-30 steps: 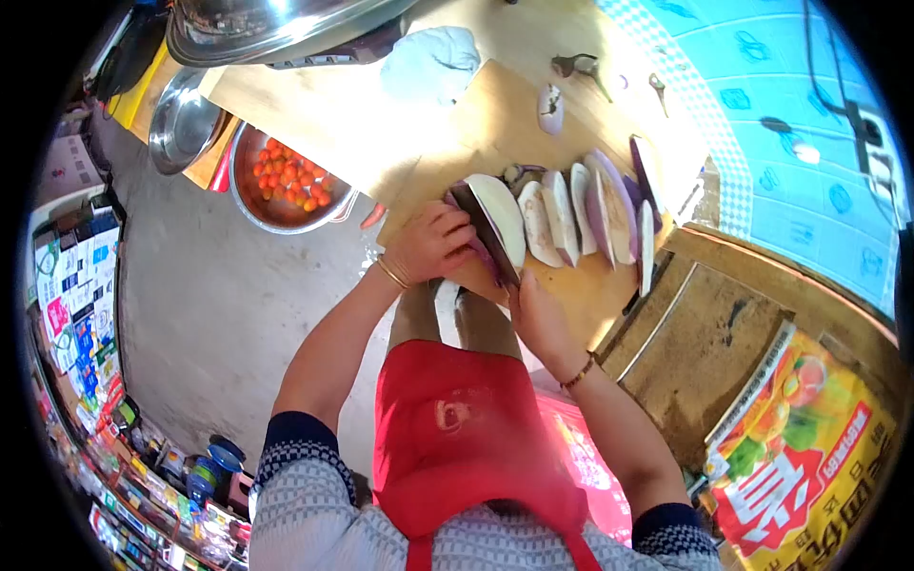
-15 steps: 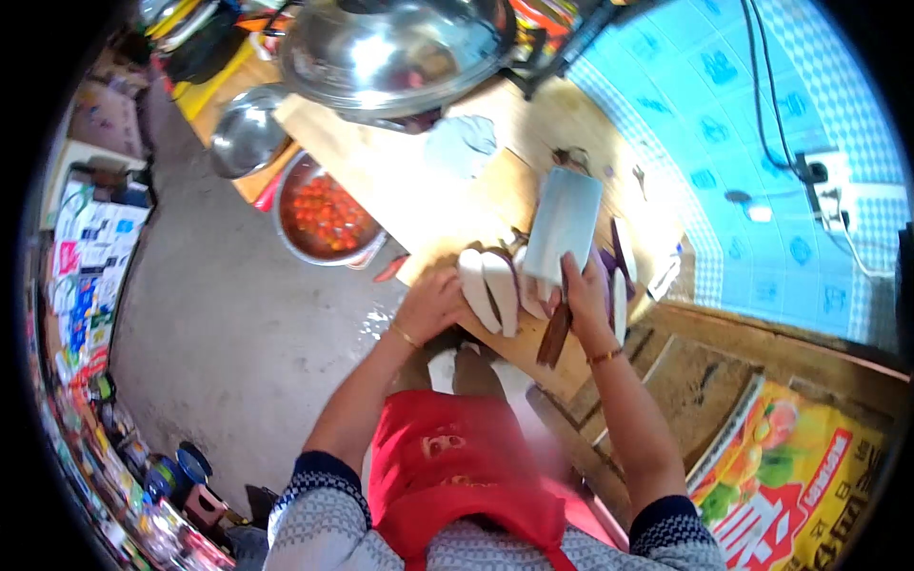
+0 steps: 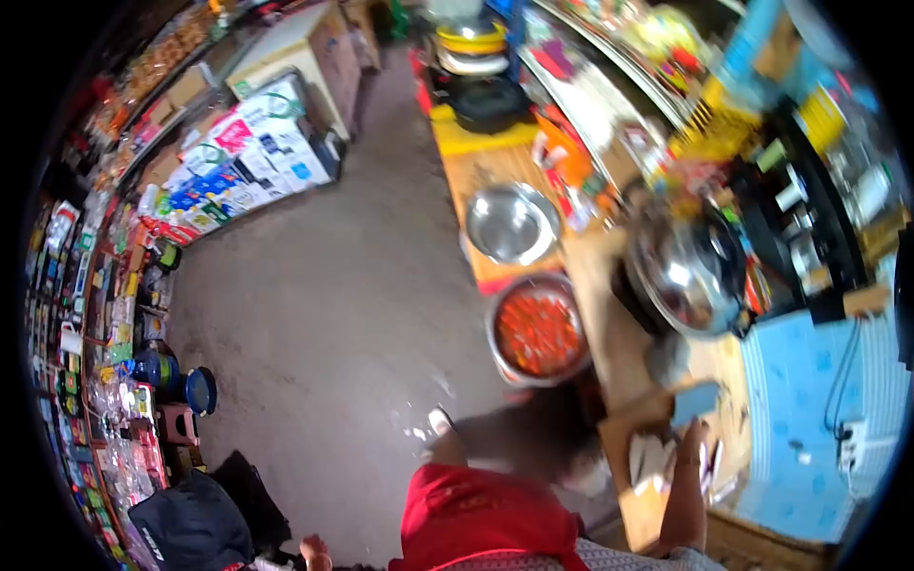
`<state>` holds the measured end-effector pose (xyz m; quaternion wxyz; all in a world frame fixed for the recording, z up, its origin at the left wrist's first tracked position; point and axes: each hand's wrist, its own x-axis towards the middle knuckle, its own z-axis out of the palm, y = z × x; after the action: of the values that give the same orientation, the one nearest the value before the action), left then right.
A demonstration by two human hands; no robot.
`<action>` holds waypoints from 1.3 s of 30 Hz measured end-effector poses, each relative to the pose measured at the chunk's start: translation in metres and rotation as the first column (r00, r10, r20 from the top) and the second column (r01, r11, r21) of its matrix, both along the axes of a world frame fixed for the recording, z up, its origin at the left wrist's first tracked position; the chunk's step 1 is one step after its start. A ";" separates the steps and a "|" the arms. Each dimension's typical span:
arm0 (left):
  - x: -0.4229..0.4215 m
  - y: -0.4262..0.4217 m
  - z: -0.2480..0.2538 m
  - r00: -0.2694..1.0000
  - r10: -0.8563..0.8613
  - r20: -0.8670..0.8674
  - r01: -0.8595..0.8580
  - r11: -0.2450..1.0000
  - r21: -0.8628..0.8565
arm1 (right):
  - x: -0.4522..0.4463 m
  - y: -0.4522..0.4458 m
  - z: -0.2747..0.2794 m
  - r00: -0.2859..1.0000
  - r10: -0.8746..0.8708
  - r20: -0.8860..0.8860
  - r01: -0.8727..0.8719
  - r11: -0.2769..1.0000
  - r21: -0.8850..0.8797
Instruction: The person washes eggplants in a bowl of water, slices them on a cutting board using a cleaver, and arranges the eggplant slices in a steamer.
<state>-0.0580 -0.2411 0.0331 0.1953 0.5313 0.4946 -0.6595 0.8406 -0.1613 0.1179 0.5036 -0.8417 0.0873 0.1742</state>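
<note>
My right hand (image 3: 693, 443) is closed at the handle end of a cleaver (image 3: 695, 403), its broad blade lying over the board. White-fleshed, purple-skinned eggplant pieces (image 3: 650, 461) are just left of this hand on the wooden cutting board (image 3: 644, 514). More purple-edged pieces (image 3: 706, 464) show to its right. My left hand is not at the board. At the bottom edge a small blurred hand (image 3: 314, 548) appears; I cannot tell whether it is mine, nor what its fingers do.
A pot of red chopped vegetables (image 3: 538, 331) and an empty metal bowl (image 3: 512, 224) stand left of the counter. A lidded wok (image 3: 687, 271) is behind the board. Packed shelves (image 3: 105, 381) line the left side, with a black jacket or bag (image 3: 190, 523) below.
The view has swung left, showing more floor and shelves. My left hand has left the eggplant pieces. The cleaver stays in my right hand over the board.
</note>
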 end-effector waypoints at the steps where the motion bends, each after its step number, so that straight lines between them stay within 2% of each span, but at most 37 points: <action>1: -0.012 0.010 0.002 1.000 0.017 0.026 -0.014 0.995 -0.094 | 0.007 -0.009 -0.051 0.971 0.113 0.211 -0.179 0.928 0.328; 2: -0.021 0.021 -0.003 0.998 0.048 0.051 -0.040 0.990 -0.134 | 0.022 -0.002 -0.090 0.910 0.307 0.280 -0.296 0.952 -0.085; 3: -0.021 0.036 -0.010 0.991 0.095 0.099 -0.084 0.991 -0.106 | -0.026 0.033 -0.085 0.838 0.273 0.473 -0.297 0.954 -0.025; 4: -0.013 0.054 -0.022 0.970 0.170 0.175 -0.175 0.984 0.013 | -0.061 0.083 -0.079 0.882 0.244 0.404 -0.271 0.963 0.010; 5: 0.009 0.086 -0.027 0.893 0.334 0.301 -0.398 0.899 0.183 | -0.030 0.091 -0.146 0.798 0.542 0.264 -0.502 0.840 -0.208; 6: 0.044 0.131 -0.014 0.766 0.432 0.476 -0.601 0.744 0.292 | -0.059 0.150 -0.143 0.613 0.757 0.228 -0.650 0.647 -0.399; 7: 0.060 0.173 -0.045 0.467 0.616 0.634 -0.881 0.262 0.395 | -0.098 0.187 -0.133 0.386 0.908 0.164 -0.716 0.407 -0.568; 8: 0.082 0.215 -0.053 0.203 0.503 0.840 -0.971 -0.007 0.239 | -0.150 0.235 -0.101 0.296 0.937 0.184 -0.799 0.348 -0.490; 9: 0.116 0.302 0.000 0.173 0.614 0.770 -0.982 0.044 0.186 | -0.198 0.282 -0.069 0.224 0.951 0.212 -0.865 0.294 -0.407; 10: 0.134 0.352 0.005 0.121 0.521 0.845 -0.991 0.014 0.133 | -0.223 0.324 -0.055 -0.021 0.989 0.149 -0.855 0.060 -0.515; 11: 0.141 0.394 0.000 0.134 0.311 0.941 -0.990 0.089 0.111 | -0.246 0.357 -0.039 -0.248 0.966 0.071 -0.775 -0.153 -0.613; 12: 0.146 0.439 0.000 0.198 0.237 0.951 -0.974 0.154 0.164 | -0.287 0.398 0.005 -0.286 0.951 0.115 -0.809 -0.175 -0.561; 13: 0.156 0.475 -0.003 0.191 0.165 0.968 -0.978 0.121 0.172 | -0.293 0.435 -0.001 -0.322 0.938 0.127 -0.809 -0.203 -0.552; 14: 0.157 0.500 -0.004 0.181 0.102 0.978 -0.981 0.090 0.172 | -0.299 0.471 -0.007 -0.389 0.916 0.100 -0.823 -0.296 -0.484; 15: 0.151 0.516 -0.002 0.175 0.116 0.978 -0.984 0.057 0.169 | -0.297 0.509 -0.011 -0.452 0.890 0.068 -0.823 -0.386 -0.416; 16: 0.145 0.539 0.000 0.204 0.062 0.977 -0.979 0.011 0.204 | -0.293 0.547 -0.014 -0.499 0.865 0.054 -0.799 -0.435 -0.415; 17: 0.137 0.567 0.001 0.231 0.002 0.973 -0.973 -0.011 0.231 | -0.301 0.584 -0.020 -0.547 0.836 0.039 -0.748 -0.467 -0.471; 19: 0.118 0.594 -0.001 0.262 0.093 0.961 -0.955 -0.120 0.272 | -0.318 0.647 -0.027 -0.595 0.803 -0.032 -0.618 -0.483 -0.620; 20: 0.103 0.611 0.009 0.139 0.125 0.982 -0.976 -0.152 0.158 | -0.325 0.673 -0.027 -0.574 0.818 -0.039 -0.618 -0.464 -0.635; 21: 0.082 0.621 -0.019 0.094 0.176 0.980 -0.957 -0.254 0.138 | -0.320 0.696 -0.053 -0.558 0.814 0.160 -0.730 -0.391 -0.561; 22: 0.074 0.639 -0.012 -0.161 0.086 0.983 -0.916 -0.383 -0.117 | -0.314 0.717 -0.078 -0.444 0.822 0.356 -0.872 -0.304 -0.385; 24: 0.075 0.693 0.007 -0.263 0.034 0.964 -0.888 -0.400 -0.228 | -0.311 0.738 -0.096 -0.106 0.974 0.200 -0.971 -0.058 -0.232; 25: 0.086 0.729 -0.010 -0.329 0.035 0.944 -0.830 -0.487 -0.271 | -0.330 0.766 -0.023 -0.022 0.998 0.053 -0.997 -0.018 -0.080; 27: 0.113 0.811 -0.001 -0.358 0.102 0.928 -0.834 -0.482 -0.269 | -0.316 0.801 -0.029 -0.036 0.998 0.048 -0.979 -0.026 -0.202; 28: 0.127 0.839 -0.021 -0.397 0.105 0.912 -0.847 -0.424 -0.320 | -0.304 0.800 -0.039 -0.011 1.000 0.016 -0.976 -0.007 -0.219; 30: 0.158 0.892 -0.069 -0.492 0.089 0.866 -0.847 -0.282 -0.451 | -0.286 0.787 -0.060 0.065 0.996 0.066 -0.932 0.084 -0.351; 31: 0.183 0.916 -0.090 -0.551 0.076 0.831 -0.825 -0.201 -0.529 | -0.285 0.783 -0.055 0.260 0.964 -0.045 -0.930 0.238 -0.280; 33: 0.240 0.974 -0.122 -0.438 0.116 0.892 -0.888 0.100 -0.449 | -0.272 0.761 -0.074 0.477 0.877 -0.064 -0.877 0.470 -0.097; 35: 0.300 1.015 -0.183 -0.776 0.172 0.607 -0.628 -0.123 -0.768 | -0.295 0.781 -0.048 0.670 0.705 -0.233 -0.741 0.654 -0.150; 37: 0.360 1.050 -0.248 -0.860 0.207 0.467 -0.503 -0.186 -0.844 | -0.298 0.771 -0.064 0.735 0.639 -0.227 -0.660 0.751 -0.026; 39: 0.418 1.074 -0.303 -0.634 0.114 0.765 -0.746 0.171 -0.643 | -0.311 0.774 -0.079 0.746 0.635 -0.200 -0.658 0.749 -0.078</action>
<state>0.3603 0.8333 -0.2703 0.6757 0.3853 0.5181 0.3557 0.5291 0.6126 0.0388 0.3411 -0.8364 -0.1577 0.3989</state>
